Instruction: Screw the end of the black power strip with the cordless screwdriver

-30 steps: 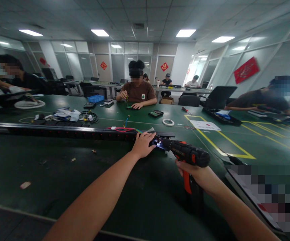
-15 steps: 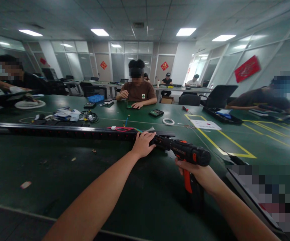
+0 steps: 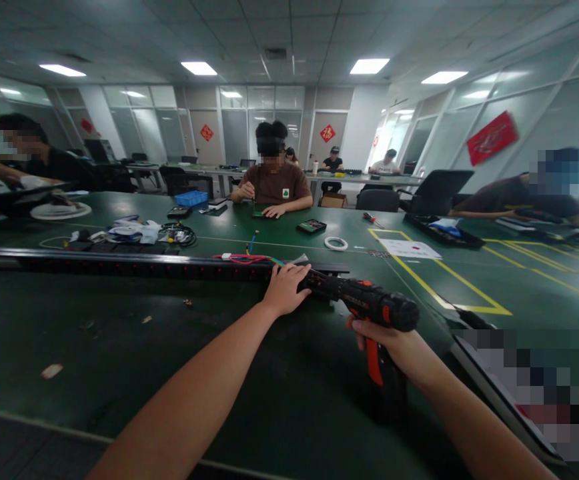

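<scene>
Drill (image 3: 377, 305): black and orange, pistol-shaped, right hand (image 3: 387, 339) wrapped round its handle, nose at right end of rail (image 3: 119, 262). Rail long, dark, shiny-edged. Left hand (image 3: 288, 288) lies over it, hiding part; cannot tell if it grips. Red wires (image 3: 247, 258) loop behind; white ring (image 3: 336, 249) beyond. Table (image 3: 169, 380) green, glossy. Glass partitions (image 3: 262, 99) at back.

Rectangular white ceiling lights (image 3: 369, 66) glow across the top; a pale glass-panelled partition wall (image 3: 522, 90) fills the upper right; a black office chair (image 3: 442, 191) stands right of centre.
</scene>
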Tool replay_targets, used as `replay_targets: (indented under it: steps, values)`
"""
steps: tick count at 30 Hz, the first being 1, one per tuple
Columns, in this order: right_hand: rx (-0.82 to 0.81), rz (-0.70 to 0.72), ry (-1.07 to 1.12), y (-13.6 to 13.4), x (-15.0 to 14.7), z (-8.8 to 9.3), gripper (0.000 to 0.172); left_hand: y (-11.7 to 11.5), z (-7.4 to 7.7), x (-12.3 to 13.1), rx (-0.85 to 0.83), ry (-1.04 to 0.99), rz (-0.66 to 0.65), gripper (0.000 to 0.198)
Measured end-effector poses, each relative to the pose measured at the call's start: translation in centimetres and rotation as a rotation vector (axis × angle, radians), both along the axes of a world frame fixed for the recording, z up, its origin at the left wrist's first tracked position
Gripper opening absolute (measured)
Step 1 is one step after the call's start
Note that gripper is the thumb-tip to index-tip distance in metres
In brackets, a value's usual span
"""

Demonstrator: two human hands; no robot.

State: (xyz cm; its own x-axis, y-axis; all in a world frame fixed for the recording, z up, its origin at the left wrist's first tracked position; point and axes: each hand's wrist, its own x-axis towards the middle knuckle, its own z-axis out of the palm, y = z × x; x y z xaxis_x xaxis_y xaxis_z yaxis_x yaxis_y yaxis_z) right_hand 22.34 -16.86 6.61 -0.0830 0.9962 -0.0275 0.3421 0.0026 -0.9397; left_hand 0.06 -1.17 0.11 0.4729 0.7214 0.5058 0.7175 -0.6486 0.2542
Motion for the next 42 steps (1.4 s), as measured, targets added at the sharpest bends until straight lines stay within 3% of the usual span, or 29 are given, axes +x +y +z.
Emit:
replay_targets:
  steps: [14,29,42]
  values:
    - [0.024,-0.055,0.005,-0.14,-0.03,-0.1,0.032,-0.23,0.26,0.0,-0.023,0.012,0.002,0.063]
    - [-0.01,-0.051,-0.006,-0.04,0.05,-0.16,0.033,-0.15,0.12,-0.02,-0.018,0.003,-0.001,0.063]
    - [0.055,-0.003,-0.033,0.32,0.18,-0.39,0.028,0.01,0.01,-0.02,-0.029,0.01,0.005,0.064]
